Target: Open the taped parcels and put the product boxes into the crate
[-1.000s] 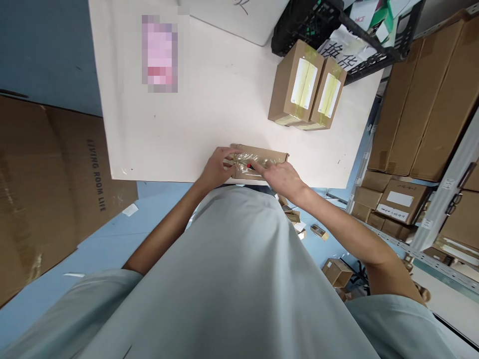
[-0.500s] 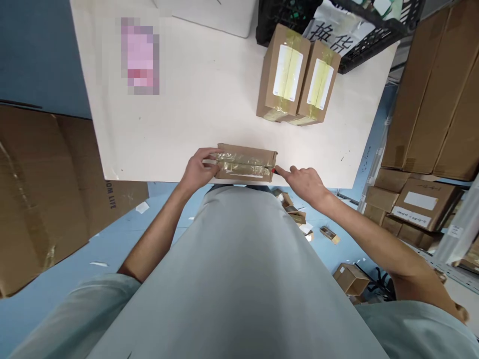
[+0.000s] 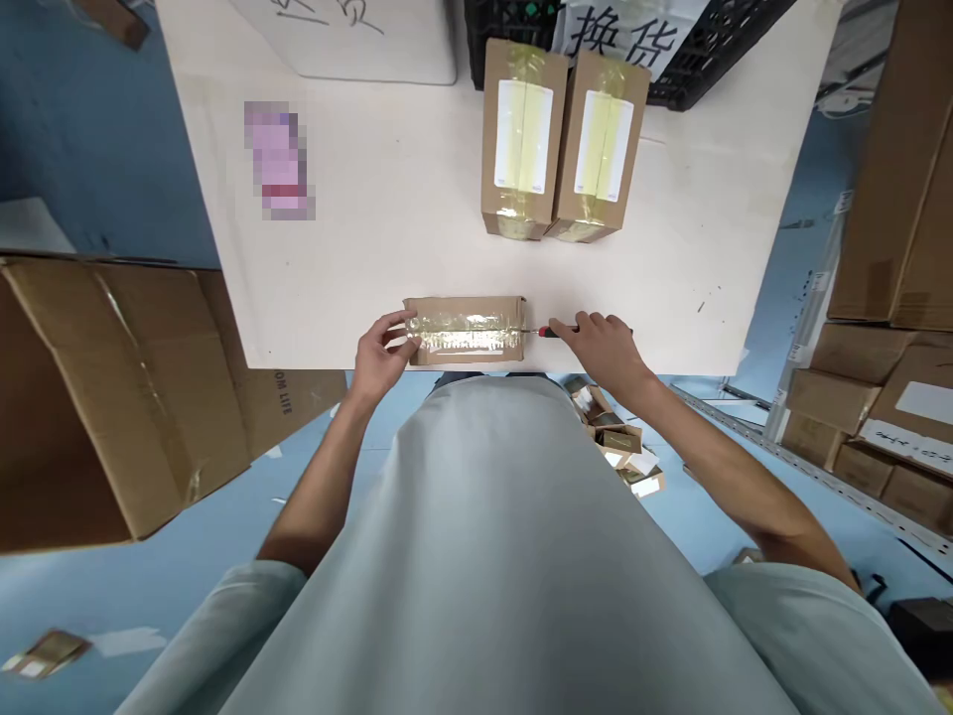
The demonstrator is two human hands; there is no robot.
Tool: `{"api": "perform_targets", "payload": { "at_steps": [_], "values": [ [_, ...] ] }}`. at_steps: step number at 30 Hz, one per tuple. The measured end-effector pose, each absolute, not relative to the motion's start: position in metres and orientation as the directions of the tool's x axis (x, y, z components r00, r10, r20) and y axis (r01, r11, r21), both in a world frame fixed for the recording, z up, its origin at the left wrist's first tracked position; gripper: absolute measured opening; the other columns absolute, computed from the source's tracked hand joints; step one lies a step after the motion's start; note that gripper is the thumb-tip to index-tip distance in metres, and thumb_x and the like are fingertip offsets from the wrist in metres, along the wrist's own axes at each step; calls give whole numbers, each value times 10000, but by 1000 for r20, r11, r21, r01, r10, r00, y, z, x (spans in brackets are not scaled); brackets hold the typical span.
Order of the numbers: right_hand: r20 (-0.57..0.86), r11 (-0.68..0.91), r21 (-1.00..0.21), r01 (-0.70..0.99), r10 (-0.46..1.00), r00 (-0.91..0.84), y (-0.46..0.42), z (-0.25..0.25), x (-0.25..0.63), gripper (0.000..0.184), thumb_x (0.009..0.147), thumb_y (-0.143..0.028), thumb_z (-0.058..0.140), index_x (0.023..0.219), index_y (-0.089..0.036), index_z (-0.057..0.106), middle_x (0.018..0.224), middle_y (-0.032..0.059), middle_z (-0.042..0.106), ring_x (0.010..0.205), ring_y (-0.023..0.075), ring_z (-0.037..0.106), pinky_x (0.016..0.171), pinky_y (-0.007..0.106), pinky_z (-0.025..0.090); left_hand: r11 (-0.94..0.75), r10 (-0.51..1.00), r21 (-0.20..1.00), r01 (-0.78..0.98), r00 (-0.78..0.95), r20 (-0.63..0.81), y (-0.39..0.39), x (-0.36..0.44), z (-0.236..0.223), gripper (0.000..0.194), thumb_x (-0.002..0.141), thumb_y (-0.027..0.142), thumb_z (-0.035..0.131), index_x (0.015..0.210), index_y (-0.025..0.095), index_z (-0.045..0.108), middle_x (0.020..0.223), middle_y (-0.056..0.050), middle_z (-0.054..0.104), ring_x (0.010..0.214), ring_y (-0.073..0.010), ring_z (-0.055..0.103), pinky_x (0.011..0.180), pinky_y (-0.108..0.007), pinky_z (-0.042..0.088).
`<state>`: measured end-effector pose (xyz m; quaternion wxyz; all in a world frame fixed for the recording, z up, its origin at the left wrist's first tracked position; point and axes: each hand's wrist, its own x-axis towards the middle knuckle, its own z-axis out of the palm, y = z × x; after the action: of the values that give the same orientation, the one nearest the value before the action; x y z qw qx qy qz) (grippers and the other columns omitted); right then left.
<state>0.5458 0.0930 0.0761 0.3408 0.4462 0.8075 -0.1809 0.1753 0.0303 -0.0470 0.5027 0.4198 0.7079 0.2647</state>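
A small cardboard box (image 3: 468, 310) lies lengthwise at the table's near edge, with shiny clear tape along its top seam. My left hand (image 3: 383, 356) grips its left end, thumb and fingers on either side of that corner. In my right hand (image 3: 602, 350) is a red and black utility knife (image 3: 549, 332), its thin blade pointing left at the box's right end, in line with the taped seam. Whether the blade tip is inside the tape or just touching the end, I cannot tell. My right fingers wrap over most of the handle.
Two taped cardboard boxes (image 3: 519, 211) with white labels stand farther back on the white table (image 3: 357, 218), before a black crate (image 3: 677, 91). A blurred pink item (image 3: 279, 164) lies at left. A large open carton (image 3: 149, 397) stands left of the table; boxes (image 3: 856, 387) fill shelving at right.
The knife has drawn back to the right, so its handle and blade now show beyond the box end. The box lies straighter. The head view has shifted.
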Motion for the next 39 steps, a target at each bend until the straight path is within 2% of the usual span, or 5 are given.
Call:
{"api": "perform_targets", "payload": {
  "at_steps": [13,17,22,29,39],
  "values": [
    [-517,33,-244,969,841,-159,61,47,634,509,1197,-341,394,1641,-282,637,1260,148,767,1028,299,706,869,374,519,496,863,716,491,-189,-468,19,226,-34,467,929,420,690,1371,277,639,1536,-140,673,1394,-335,705,1072,-531,679],
    [-444,-276,-613,740,896,-33,51,-6,644,577,1160,-604,441,1424,-187,739,1169,127,806,975,279,731,925,413,607,258,960,625,736,-121,-254,24,253,-17,643,991,533,759,1564,292,598,1823,-180,395,1767,-432,271,1399,-700,334],
    [-578,-559,-749,355,814,64,43,-75,613,726,1023,-820,537,1258,-161,730,1026,90,789,898,218,747,909,383,662,85,965,648,757,100,-243,33,294,-25,1053,964,811,727,1790,254,388,1946,-191,133,1807,-483,-106,1407,-809,-10],
    [-661,-637,-721,273,750,6,47,-93,568,618,1064,-736,491,1313,-208,696,1277,129,805,1139,212,774,955,352,675,153,950,661,735,74,-303,26,264,-50,1045,987,878,594,1794,240,413,1948,-182,142,1811,-460,-108,1413,-794,-35],
    [-581,-509,-778,370,806,-114,46,-60,520,699,1025,-855,512,1195,-217,743,1101,88,790,1097,272,762,998,429,674,129,952,671,730,99,-290,22,218,-28,955,1085,836,415,1849,277,290,1953,-135,165,1827,-397,-33,1451,-705,17]
  ]
}}
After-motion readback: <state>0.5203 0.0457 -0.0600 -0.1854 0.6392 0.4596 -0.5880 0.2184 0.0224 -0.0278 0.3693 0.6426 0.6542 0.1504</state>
